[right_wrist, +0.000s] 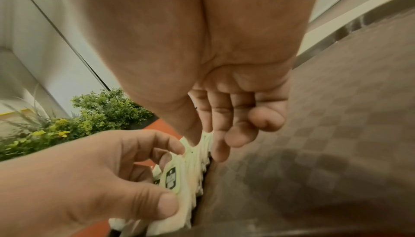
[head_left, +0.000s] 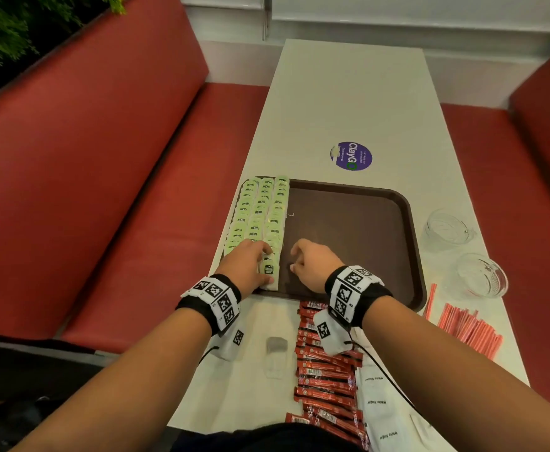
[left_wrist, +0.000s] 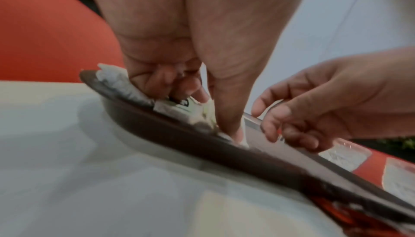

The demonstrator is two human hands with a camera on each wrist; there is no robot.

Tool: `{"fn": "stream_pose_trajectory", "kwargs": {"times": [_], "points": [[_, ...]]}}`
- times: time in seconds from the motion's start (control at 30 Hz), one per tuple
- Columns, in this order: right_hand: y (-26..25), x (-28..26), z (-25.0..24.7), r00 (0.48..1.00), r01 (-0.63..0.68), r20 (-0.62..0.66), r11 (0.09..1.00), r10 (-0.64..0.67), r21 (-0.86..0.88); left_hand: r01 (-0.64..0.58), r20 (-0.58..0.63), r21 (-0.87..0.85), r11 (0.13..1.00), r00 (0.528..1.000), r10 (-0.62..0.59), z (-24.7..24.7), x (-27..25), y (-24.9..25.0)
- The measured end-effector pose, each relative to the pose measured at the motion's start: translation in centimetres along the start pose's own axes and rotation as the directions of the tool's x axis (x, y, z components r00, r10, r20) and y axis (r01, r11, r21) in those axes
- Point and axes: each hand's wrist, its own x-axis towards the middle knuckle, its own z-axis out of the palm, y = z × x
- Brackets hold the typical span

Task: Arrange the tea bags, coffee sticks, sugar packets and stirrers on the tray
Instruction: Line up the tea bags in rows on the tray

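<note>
A brown tray (head_left: 348, 223) lies on the white table. Three rows of green tea bags (head_left: 260, 210) fill its left side. My left hand (head_left: 265, 256) rests on the near end of the rows and pinches the nearest tea bag (right_wrist: 172, 178) between thumb and fingers. My right hand (head_left: 295, 259) hovers over the bare tray floor just right of the rows, fingers loosely curled, holding nothing; its index fingertip (right_wrist: 220, 153) is beside the row's edge. Red coffee sticks (head_left: 326, 363), white sugar packets (head_left: 378, 402) and red stirrers (head_left: 469, 327) lie on the table near me.
Two empty glass bowls (head_left: 446, 226) (head_left: 480, 275) stand right of the tray. A small clear container (head_left: 276, 353) sits left of the coffee sticks. A purple sticker (head_left: 351, 156) marks the table beyond the tray. Red bench seats (head_left: 120, 190) flank the table.
</note>
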Motion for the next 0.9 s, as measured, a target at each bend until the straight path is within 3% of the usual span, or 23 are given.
{"fn": "stream_pose_trajectory", "kwargs": {"times": [0.17,0.27,0.43,0.6,0.67,0.73,0.9], "points": [[-1.0,-3.5,-0.2,0.978,0.174,0.125,0.983,-0.165,-0.062,0.002,-0.060,0.046,0.999,0.998,0.000,-0.1,-0.9,0.3],[-2.0,-4.9,1.2,0.933,0.313,0.251,0.925,-0.257,-0.217,-0.020,-0.130,0.010,1.000,0.991,0.022,-1.0,-2.1,0.0],[-3.4,-5.7,4.5,0.896,0.377,0.401,0.799,-0.188,-0.468,-0.054,-0.140,-0.008,0.998,0.989,0.053,-2.2,-4.5,-1.4],[-4.0,-5.9,6.0,0.885,0.396,0.438,0.749,-0.158,-0.531,-0.114,-0.116,0.003,0.993,0.987,0.114,-2.6,-7.0,-2.4],[-4.1,-5.9,5.8,0.875,0.415,0.451,0.750,-0.175,-0.515,-0.157,-0.098,0.018,0.988,0.983,0.158,-2.6,-7.8,-2.6],[-3.9,-6.0,5.0,0.877,0.402,0.430,0.816,-0.214,-0.414,-0.197,-0.062,0.041,0.980,0.978,0.199,-2.7,-8.5,-2.7],[-3.1,-5.6,2.6,0.917,0.324,0.234,0.945,-0.323,0.036,-0.315,0.071,0.121,0.941,0.948,0.309,-2.5,-9.7,-2.2]]}}
